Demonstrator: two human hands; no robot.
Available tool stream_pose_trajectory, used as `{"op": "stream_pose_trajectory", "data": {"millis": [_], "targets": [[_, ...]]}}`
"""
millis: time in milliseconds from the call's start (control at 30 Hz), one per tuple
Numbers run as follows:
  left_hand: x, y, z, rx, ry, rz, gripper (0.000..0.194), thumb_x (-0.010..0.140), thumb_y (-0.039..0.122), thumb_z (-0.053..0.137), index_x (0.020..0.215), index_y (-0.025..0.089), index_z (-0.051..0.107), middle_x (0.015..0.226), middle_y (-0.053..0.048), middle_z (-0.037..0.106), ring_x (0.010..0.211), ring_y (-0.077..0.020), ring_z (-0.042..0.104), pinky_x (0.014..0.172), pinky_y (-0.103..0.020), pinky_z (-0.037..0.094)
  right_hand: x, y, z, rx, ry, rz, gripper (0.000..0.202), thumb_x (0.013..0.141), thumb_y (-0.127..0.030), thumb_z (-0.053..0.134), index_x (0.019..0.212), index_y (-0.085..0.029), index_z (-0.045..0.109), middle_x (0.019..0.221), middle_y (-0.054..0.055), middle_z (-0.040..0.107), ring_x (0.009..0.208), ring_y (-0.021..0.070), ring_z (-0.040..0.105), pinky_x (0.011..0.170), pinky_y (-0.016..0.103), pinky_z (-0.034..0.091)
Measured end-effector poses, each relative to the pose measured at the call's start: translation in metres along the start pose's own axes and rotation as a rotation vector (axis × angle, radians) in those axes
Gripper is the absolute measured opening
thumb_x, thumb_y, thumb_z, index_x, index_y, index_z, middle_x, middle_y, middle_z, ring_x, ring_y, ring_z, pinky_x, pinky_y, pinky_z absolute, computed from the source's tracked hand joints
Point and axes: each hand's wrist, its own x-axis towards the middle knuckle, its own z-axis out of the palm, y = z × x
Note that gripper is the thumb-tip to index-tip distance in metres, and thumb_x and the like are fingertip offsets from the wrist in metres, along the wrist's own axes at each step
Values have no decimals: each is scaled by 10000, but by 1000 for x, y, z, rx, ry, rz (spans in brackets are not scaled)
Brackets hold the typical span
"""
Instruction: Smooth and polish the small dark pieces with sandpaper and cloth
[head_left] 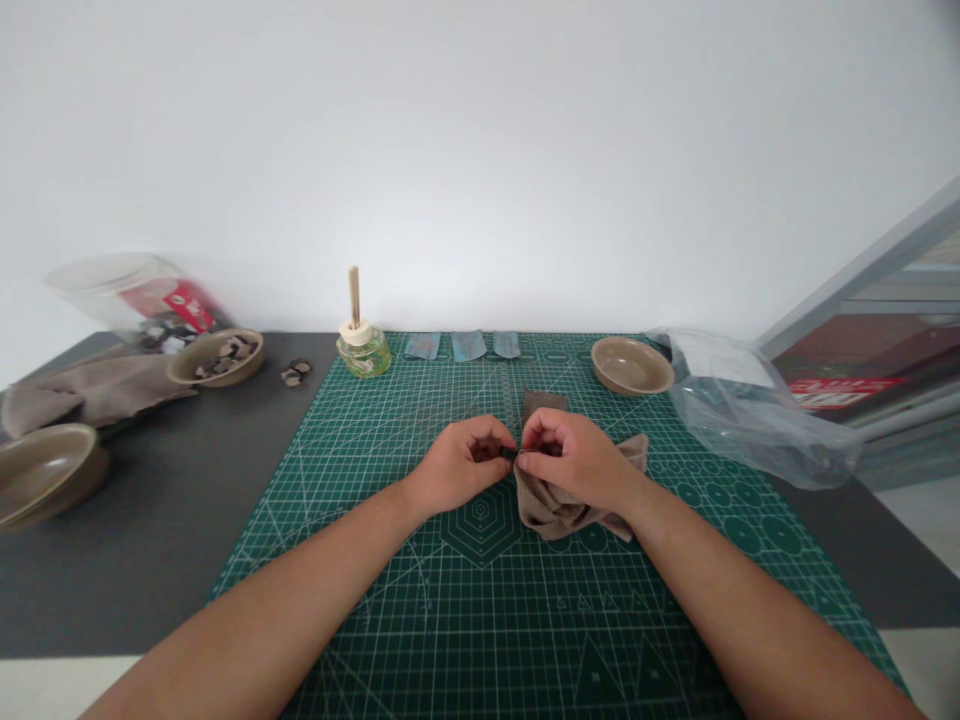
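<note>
Both hands meet over the middle of a green cutting mat. My left hand (461, 465) is closed in a pinch on a small dark piece (508, 453), too small to name. Facing it, my right hand (574, 455) pinches a brown cloth (551, 510), which hangs crumpled below the fingers and spreads onto the mat. The fingertips of the two hands nearly touch, and the dark piece lies between them at the cloth's edge. A flat brown patch (544, 402) shows just behind my right hand.
Behind lie three bluish pieces (469, 346), with a reed diffuser bottle (364, 350) to their left. A tan bowl (632, 366) and a clear plastic bag (750, 410) are at right. At left are a bowl of dark and tan pieces (217, 358), another bowl (49, 470) and brown cloth (105, 385).
</note>
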Motion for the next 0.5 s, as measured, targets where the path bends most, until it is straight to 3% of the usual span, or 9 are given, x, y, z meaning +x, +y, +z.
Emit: {"op": "stream_pose_trajectory", "data": {"millis": [500], "targets": [[-1,-2,0,98,-4,36,99,685,137,588,784,135,590,679,14,537,601,-84,478,557,-214,380,-1,0,1,-57,-3,-16,49,735,-222,605,759,-185,585,647,-20,618,591,116,556,555,232,385]]}}
